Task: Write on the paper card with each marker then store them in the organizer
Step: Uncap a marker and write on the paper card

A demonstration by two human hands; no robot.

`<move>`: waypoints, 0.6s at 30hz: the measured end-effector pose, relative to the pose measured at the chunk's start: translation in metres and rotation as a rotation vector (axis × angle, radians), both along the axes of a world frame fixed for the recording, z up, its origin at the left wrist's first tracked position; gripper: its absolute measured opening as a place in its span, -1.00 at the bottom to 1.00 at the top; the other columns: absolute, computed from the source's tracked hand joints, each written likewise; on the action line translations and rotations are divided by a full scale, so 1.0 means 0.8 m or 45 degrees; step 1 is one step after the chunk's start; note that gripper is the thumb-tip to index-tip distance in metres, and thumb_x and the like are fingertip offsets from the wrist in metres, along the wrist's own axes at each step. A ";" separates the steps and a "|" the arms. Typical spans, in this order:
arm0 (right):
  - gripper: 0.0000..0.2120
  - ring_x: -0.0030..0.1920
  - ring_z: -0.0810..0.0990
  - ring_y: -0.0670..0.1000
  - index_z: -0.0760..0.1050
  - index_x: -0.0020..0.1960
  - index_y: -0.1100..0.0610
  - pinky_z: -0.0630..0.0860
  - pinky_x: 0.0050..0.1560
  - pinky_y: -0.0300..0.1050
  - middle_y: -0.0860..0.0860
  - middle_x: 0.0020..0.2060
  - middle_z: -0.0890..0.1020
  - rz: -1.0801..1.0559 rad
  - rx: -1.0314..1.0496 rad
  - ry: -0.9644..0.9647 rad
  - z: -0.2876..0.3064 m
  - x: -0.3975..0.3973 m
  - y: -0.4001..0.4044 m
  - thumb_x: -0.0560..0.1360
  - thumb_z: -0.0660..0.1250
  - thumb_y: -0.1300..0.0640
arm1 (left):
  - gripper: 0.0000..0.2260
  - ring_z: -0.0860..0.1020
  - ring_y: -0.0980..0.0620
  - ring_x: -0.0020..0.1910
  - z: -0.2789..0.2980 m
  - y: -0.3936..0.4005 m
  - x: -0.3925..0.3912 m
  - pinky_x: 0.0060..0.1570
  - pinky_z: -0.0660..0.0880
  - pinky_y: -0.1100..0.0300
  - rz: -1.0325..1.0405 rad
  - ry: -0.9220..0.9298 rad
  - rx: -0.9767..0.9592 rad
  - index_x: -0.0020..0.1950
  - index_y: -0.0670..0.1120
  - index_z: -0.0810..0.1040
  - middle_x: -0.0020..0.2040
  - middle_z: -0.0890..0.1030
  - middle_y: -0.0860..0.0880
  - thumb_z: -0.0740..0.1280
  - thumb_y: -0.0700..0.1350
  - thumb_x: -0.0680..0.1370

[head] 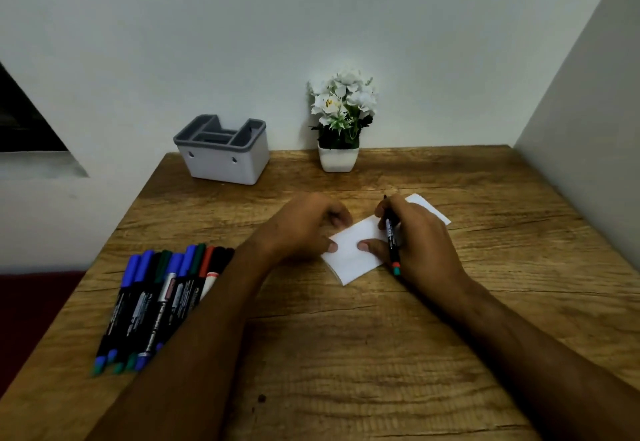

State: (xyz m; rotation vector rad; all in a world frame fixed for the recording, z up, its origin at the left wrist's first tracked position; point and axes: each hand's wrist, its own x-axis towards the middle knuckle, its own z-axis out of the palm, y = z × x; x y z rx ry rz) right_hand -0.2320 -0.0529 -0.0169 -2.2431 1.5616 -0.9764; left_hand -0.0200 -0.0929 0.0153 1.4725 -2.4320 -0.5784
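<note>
Nearest and largest: wood-grain brown table [346, 354]. On its left, row of blue-, green-, red- and black-capped markers [156, 302], long axes running near-to-far, caps away. At far edge, grey-and-white compartmented plastic organizer [221, 150]. Centre: white paper card [353, 253], pinned under curled left hand [304, 226] fingers. Right hand [419, 236] gripping black marker with red end [391, 233], tip pointing away, thumb on card.

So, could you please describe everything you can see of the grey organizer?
The organizer is a small light-grey tub, plastic by its look, with a darker grey insert dividing its top into several compartments. Two small holes mark its front wall. It stands upright at the table's far left edge by the wall; no markers show inside, neither hand touches it.
</note>
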 end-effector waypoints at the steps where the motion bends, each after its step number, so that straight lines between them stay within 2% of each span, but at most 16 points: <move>1: -0.60 -0.10 0.54 -0.15 0.49 0.08 0.00 0.48 -0.16 -0.18 -0.13 -0.11 0.60 -0.019 -0.023 0.025 0.000 -0.004 0.001 0.42 0.60 -0.12 | -0.54 0.45 0.19 0.11 -0.005 0.000 0.001 0.02 0.35 0.33 -0.052 -0.011 -0.041 0.30 0.09 0.56 0.22 0.54 0.14 0.52 -0.14 0.43; 3: -0.59 -0.13 0.50 -0.21 0.49 0.08 0.02 0.41 -0.19 -0.25 -0.16 -0.12 0.57 -0.039 -0.054 0.073 0.001 -0.012 0.003 0.42 0.60 -0.11 | -0.46 0.27 0.12 0.42 -0.014 0.005 0.002 0.34 0.27 0.19 -0.128 0.016 -0.014 0.47 0.08 0.40 0.47 0.34 0.11 0.44 -0.13 0.51; 5: -0.59 -0.14 0.46 -0.28 0.49 0.08 0.03 0.34 -0.19 -0.32 -0.18 -0.13 0.53 -0.047 -0.071 0.085 0.001 -0.023 0.006 0.40 0.62 -0.09 | -0.42 0.06 0.11 0.56 -0.022 0.009 0.001 0.50 0.11 0.11 -0.180 0.047 0.037 0.57 0.06 0.24 0.60 0.12 0.09 0.35 -0.14 0.58; 9: -0.59 -0.13 0.47 -0.22 0.49 0.07 0.02 0.32 -0.17 -0.30 -0.16 -0.09 0.55 -0.060 -0.054 0.063 0.001 -0.042 0.007 0.40 0.63 -0.08 | -0.42 -0.16 0.17 0.57 -0.028 0.010 -0.002 0.56 -0.14 -0.02 -0.287 -0.040 0.080 0.61 0.11 0.05 0.62 -0.11 0.14 0.21 -0.12 0.65; 11: -0.61 -0.11 0.50 -0.15 0.51 0.08 0.04 0.34 -0.16 -0.31 -0.14 -0.07 0.57 -0.062 -0.046 0.065 -0.002 -0.046 0.005 0.41 0.62 -0.05 | -0.46 -0.21 0.19 0.57 -0.032 0.010 -0.004 0.54 -0.26 -0.07 -0.329 -0.118 0.066 0.60 0.15 0.04 0.62 -0.15 0.14 0.16 -0.08 0.67; 13: -0.75 -0.08 0.56 -0.09 0.53 0.08 0.06 0.40 -0.14 -0.26 -0.10 -0.07 0.60 -0.056 -0.088 0.039 -0.007 -0.048 0.003 0.49 0.55 0.08 | -0.50 -0.24 0.23 0.55 -0.036 0.012 -0.003 0.50 -0.35 -0.03 -0.355 -0.137 0.050 0.59 0.21 0.04 0.61 -0.15 0.16 0.11 -0.05 0.69; 14: -0.84 -0.06 0.60 -0.05 0.55 0.08 0.08 0.44 -0.12 -0.21 -0.07 -0.07 0.63 -0.053 -0.126 -0.010 -0.008 -0.048 0.002 0.53 0.46 0.19 | -0.51 -0.25 0.25 0.55 -0.038 0.012 -0.002 0.48 -0.38 0.00 -0.368 -0.141 0.039 0.59 0.23 0.04 0.61 -0.15 0.17 0.09 -0.04 0.70; 16: -0.80 -0.01 0.67 -0.02 0.60 0.12 0.13 0.56 -0.03 -0.15 -0.02 -0.05 0.69 -0.075 -0.139 -0.237 -0.007 -0.043 0.003 0.58 0.31 0.33 | -0.53 -0.27 0.26 0.54 -0.040 0.014 -0.001 0.45 -0.41 0.05 -0.387 -0.155 0.020 0.58 0.26 0.01 0.61 -0.16 0.18 0.07 0.00 0.70; 18: -0.83 -0.02 0.72 -0.02 0.64 0.19 0.16 0.65 0.00 -0.12 0.03 -0.08 0.75 -0.079 0.009 -0.630 0.005 -0.032 0.008 0.65 0.32 0.28 | -0.53 -0.28 0.25 0.54 -0.041 0.014 -0.001 0.44 -0.42 0.06 -0.387 -0.176 0.008 0.58 0.27 -0.01 0.61 -0.18 0.18 0.05 0.03 0.70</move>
